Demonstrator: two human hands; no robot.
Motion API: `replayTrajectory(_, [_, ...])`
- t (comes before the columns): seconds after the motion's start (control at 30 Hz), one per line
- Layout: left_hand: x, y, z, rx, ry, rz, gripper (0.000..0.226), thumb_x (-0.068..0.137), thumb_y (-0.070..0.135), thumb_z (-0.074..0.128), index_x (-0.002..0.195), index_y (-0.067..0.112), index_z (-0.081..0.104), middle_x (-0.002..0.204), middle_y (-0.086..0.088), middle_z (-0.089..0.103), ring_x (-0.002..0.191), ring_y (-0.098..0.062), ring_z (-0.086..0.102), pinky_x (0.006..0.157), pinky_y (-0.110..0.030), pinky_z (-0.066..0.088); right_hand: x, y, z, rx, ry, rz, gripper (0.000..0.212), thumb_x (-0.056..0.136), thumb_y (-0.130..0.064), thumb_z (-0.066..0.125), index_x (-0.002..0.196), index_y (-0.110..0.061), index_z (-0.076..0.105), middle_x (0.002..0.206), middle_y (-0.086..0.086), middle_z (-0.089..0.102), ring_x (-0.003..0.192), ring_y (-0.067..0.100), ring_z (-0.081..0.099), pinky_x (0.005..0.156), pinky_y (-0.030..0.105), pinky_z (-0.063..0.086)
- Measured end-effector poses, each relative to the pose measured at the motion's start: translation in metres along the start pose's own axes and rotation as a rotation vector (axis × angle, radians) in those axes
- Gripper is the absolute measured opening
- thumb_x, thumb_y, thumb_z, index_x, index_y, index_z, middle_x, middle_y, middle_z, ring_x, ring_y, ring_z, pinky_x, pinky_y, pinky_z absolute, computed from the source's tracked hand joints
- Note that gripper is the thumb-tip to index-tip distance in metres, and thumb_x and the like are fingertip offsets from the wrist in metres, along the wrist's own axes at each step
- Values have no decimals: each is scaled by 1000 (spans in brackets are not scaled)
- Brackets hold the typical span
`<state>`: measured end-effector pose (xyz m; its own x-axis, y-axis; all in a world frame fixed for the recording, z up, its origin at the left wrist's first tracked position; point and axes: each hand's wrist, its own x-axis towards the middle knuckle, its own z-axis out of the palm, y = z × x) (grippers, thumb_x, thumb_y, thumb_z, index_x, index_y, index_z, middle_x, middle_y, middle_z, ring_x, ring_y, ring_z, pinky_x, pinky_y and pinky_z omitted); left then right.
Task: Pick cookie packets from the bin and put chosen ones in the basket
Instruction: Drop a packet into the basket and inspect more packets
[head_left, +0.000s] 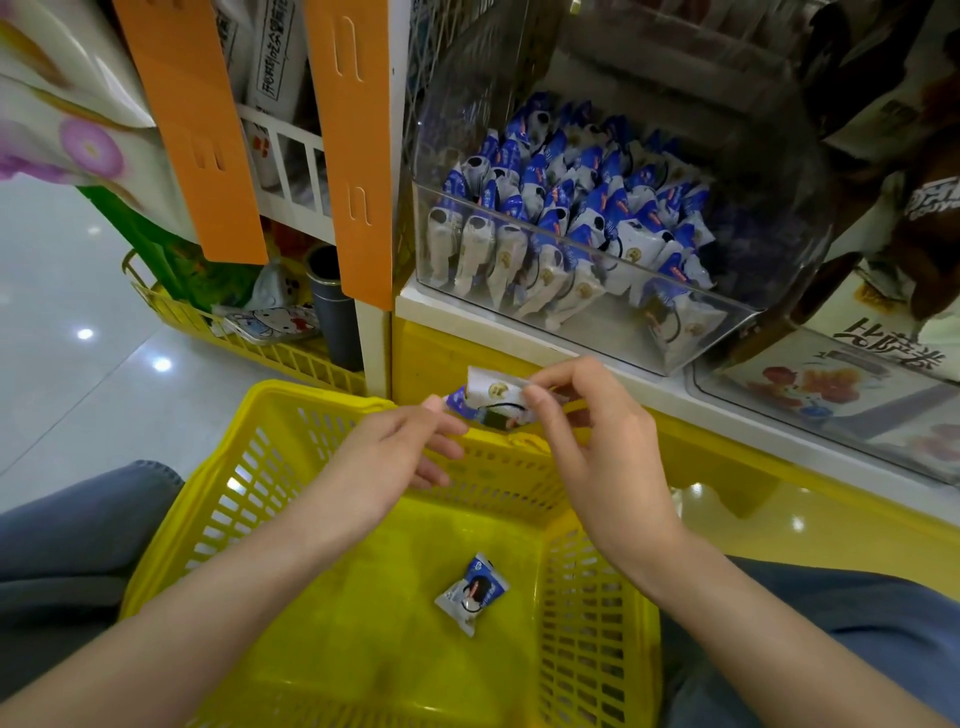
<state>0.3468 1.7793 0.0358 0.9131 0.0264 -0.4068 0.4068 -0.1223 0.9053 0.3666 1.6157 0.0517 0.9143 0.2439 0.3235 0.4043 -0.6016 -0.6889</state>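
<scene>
Two hands share one cookie packet (491, 400), apparently over the far rim of the basket (171, 519): left hand (400, 447) pinches its left end, right hand (587, 441) its right end. Below the grip lies a second packet (471, 592); above, the bin (623, 345)

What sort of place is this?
Most likely a shop's snack aisle: a clear bin packed with identical cookie packets, a yellow shopping basket below, and boxed goods on the neighbouring shelf.
</scene>
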Motion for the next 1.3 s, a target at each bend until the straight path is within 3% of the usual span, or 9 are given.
replayTrajectory(0.1, [1,3,3,-237,-102,-168,48,96,43,26,92,15,65,88,-6,70,76,-20,65,68,-26,52,-3,0,3,-24,-93,-134,11,91,-19,56,91,-10,63,95,-1,62,90,8,57,76,26,48])
replayTrajectory(0.3, [4,0,-1,-429,-5,-39,24,84,31,55,88,14,72,88,-3,74,81,-12,69,73,-28,53,-9,2,8,-230,-228,-353,19,90,-24,52,89,-11,66,101,2,62,92,15,58,72,27,48])
replayTrajectory(0.5, [-1,2,4,-275,47,33,20,94,16,48,99,19,66,94,2,74,90,-13,68,84,-28,51,-6,-2,14,266,-195,229,19,91,-24,53,102,-37,44,102,-14,57,92,0,56,75,12,48])
replayTrajectory(0.63, [-5,3,9,-249,-16,74,22,93,8,48,103,16,65,94,-1,73,83,-9,68,70,-17,53,-1,-2,18,678,-275,527,13,93,-17,48,105,-22,51,101,-2,65,81,3,66,68,20,55])
replayTrajectory(0.8, [-6,3,13,-251,-29,98,23,91,2,49,107,14,60,95,-2,70,75,-3,67,63,-12,51,-4,-4,19,609,-260,455,19,92,-13,52,104,-27,52,99,-4,63,72,-4,65,57,11,48])
replayTrajectory(0.97, [-5,3,14,-208,13,128,27,90,1,51,115,8,57,106,-5,68,90,-8,65,69,-9,49,-8,0,19,483,-257,390,32,92,-16,54,117,-30,41,110,-7,61,88,7,64,76,24,54])
replayTrajectory(1.1, [-2,2,13,-175,37,154,21,92,4,47,102,16,61,94,4,68,73,6,62,63,-5,45,-6,1,18,563,-278,397,33,93,-8,50,120,-26,42,111,-4,62,90,12,65,73,21,52])
replayTrajectory(1.2, [0,-2,11,-54,52,195,23,92,8,49,94,28,61,92,8,68,81,-3,62,73,-15,47,-6,2,19,546,-270,402,34,90,-7,55,116,-26,43,106,-6,60,87,15,64,76,31,54])
replayTrajectory(1.3, [2,-7,10,44,85,240,31,88,12,57,113,29,50,100,8,63,85,-9,62,73,-22,49,-6,2,20,515,-256,381,33,87,-11,60,109,-31,47,103,-10,61,84,17,64,72,33,54])
